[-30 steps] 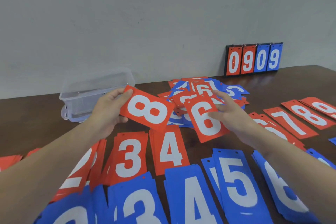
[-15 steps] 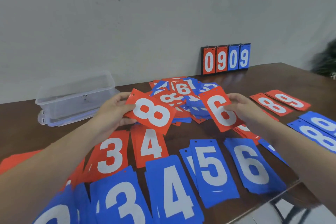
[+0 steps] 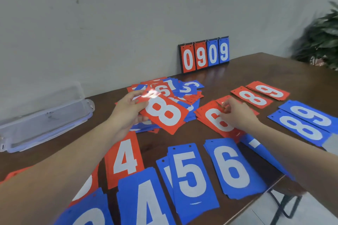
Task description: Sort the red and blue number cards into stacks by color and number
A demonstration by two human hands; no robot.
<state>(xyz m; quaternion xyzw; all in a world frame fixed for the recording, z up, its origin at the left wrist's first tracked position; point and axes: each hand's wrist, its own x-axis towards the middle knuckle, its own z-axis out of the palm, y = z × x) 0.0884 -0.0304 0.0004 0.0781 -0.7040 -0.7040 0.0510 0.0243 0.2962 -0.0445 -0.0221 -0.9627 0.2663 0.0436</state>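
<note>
The left hand holds a red card with a white 8 above the dark wooden table, thumb on top and fingers curled beneath its left edge; glare washes out the card's upper corner. The right hand rests on the stack of red cards with a white 6; its fingers pinch at the top card's far edge, though whether they grip it or only touch it cannot be told. The hand covers part of the numeral.

The mixed pile of red and blue cards lies beyond the left hand, mostly blurred. Sorted stacks lie flat: red 4, blue 4, blue 5, blue 6, red 8, red 9, blue 8, blue 9. The blue stack under the right forearm is hidden. The left forearm covers the nearer red stacks.

Half a second ago the red 6 card was held in the air; it now lies on its stack. The red 8 card remains raised.
</note>
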